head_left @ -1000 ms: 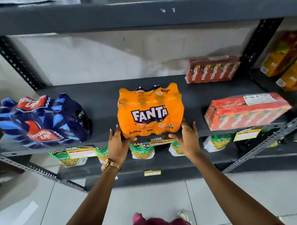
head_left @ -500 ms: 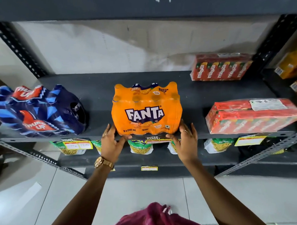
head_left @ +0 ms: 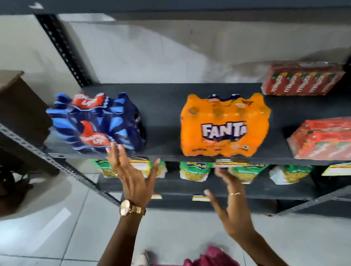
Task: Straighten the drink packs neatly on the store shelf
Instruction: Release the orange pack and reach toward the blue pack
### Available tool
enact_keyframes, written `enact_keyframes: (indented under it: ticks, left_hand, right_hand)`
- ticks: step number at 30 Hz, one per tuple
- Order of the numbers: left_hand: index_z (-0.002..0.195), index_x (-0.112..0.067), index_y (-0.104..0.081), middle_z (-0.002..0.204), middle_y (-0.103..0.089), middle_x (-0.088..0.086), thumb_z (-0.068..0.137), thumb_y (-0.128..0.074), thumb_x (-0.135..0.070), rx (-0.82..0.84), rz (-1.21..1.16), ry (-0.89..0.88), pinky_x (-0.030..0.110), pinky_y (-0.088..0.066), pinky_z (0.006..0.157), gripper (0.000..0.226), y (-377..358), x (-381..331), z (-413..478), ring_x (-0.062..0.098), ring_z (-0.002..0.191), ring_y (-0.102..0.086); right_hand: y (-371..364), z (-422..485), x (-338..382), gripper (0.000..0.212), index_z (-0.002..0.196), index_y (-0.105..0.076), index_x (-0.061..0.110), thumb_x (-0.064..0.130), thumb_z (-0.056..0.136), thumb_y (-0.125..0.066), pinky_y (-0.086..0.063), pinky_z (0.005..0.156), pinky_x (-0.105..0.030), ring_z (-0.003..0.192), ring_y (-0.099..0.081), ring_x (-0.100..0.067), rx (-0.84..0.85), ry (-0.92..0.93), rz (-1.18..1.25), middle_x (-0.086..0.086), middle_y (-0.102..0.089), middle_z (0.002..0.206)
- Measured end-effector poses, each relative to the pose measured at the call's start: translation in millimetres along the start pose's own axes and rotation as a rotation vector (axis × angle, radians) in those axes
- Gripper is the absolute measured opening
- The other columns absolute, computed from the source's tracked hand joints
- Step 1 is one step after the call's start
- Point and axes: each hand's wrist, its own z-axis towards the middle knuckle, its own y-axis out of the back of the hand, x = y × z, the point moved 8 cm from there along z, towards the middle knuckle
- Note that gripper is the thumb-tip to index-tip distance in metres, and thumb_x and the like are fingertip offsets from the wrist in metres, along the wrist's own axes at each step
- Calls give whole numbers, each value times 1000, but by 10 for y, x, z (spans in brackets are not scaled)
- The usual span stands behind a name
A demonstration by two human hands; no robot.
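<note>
An orange Fanta pack [head_left: 225, 125] stands square at the front edge of the dark shelf [head_left: 164, 117]. To its left lies a blue Thums Up pack [head_left: 96, 122], turned at an angle. My left hand [head_left: 132, 178] is open, fingers spread, its fingertips just under the Thums Up pack's front right corner. My right hand [head_left: 231, 206] is open too, below the Fanta pack and apart from it. Two red Maaza packs sit on the right, one at the back [head_left: 302, 78], one at the front [head_left: 326, 139].
Green snack bags [head_left: 194, 171] line the lower shelf. A slotted metal upright [head_left: 62, 43] rises at the back left, and a sloping brace [head_left: 32, 149] runs down the left side. A brown box [head_left: 12, 96] stands left of the rack. Grey floor tiles lie below.
Both hands have let go of the Fanta pack and moved left. The left hand now reaches toward the Thums Up pack. The view has swung to the left.
</note>
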Motion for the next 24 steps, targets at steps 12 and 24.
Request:
enact_keyframes:
  ticks: [12, 24]
  left_hand:
    - [146, -8, -14, 148, -32, 14, 76, -77, -22, 432, -150, 233, 46, -36, 111, 96, 488, 1915, 836, 25, 136, -36]
    - [134, -13, -37, 128, -57, 12, 79, -74, -27, 502, -164, 206, 57, -49, 95, 68, 528, 2193, 979, 39, 122, -51]
  right_hand:
    - [-2071, 967, 448, 93, 146, -27, -3, 42, 78, -73, -27, 115, -50, 139, -33, -47, 129, -220, -129, -29, -36, 149]
    - [-2218, 1071, 320, 92, 123, -56, 10, 84, 73, -38, -32, 111, -48, 120, -56, -34, 137, -165, -377, -11, -64, 128]
